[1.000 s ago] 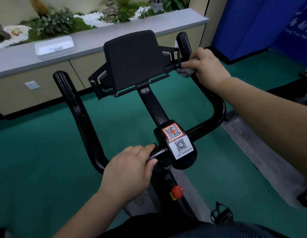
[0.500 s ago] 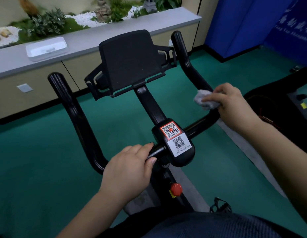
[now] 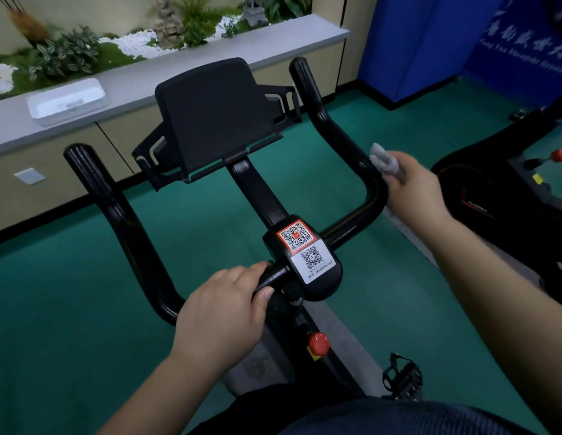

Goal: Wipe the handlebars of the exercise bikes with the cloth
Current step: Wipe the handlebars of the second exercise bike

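The right hand (image 3: 414,189) pinched the cloth (image 3: 384,161) — soft, light, best bunched in the fingers — against the handlebars' (image 3: 366,196) right bend; the left hand (image 3: 223,312) gripped the crossbar.

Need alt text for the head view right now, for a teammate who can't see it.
Right hand presses a grey cloth against the right bend of a black exercise bike handlebar. Left hand grips the crossbar beside the QR-code housing.

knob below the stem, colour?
Red knob, with a yellow tag beneath; clearest in the head view.
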Demonstrator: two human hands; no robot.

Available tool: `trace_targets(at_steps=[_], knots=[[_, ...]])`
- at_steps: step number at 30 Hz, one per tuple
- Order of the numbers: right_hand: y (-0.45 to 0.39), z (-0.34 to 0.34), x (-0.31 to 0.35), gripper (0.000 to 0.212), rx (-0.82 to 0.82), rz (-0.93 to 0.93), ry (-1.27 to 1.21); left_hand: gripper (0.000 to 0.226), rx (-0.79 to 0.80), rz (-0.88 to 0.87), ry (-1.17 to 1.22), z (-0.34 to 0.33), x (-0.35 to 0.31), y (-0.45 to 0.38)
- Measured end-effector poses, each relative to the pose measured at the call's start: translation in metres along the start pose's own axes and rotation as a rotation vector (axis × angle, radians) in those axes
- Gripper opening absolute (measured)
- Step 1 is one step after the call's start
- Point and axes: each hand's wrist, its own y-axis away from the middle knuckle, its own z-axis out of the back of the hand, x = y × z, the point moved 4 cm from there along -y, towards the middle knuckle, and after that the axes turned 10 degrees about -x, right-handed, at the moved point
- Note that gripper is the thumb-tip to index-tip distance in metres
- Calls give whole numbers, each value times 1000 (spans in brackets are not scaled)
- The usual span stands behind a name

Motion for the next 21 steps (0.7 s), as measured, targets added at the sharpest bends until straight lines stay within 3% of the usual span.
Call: trace_targets(at_steps=[7,12,21], knots=[[61,12,-5,37,-97,-161,-67,42,17,18,1,2,-2,1],[93,8,-2,37,-81,-211,-80,43,28,36,13,1,-2,3],[148,0,22,42,57,28,-89,45,47,47,72,2,0,5]])
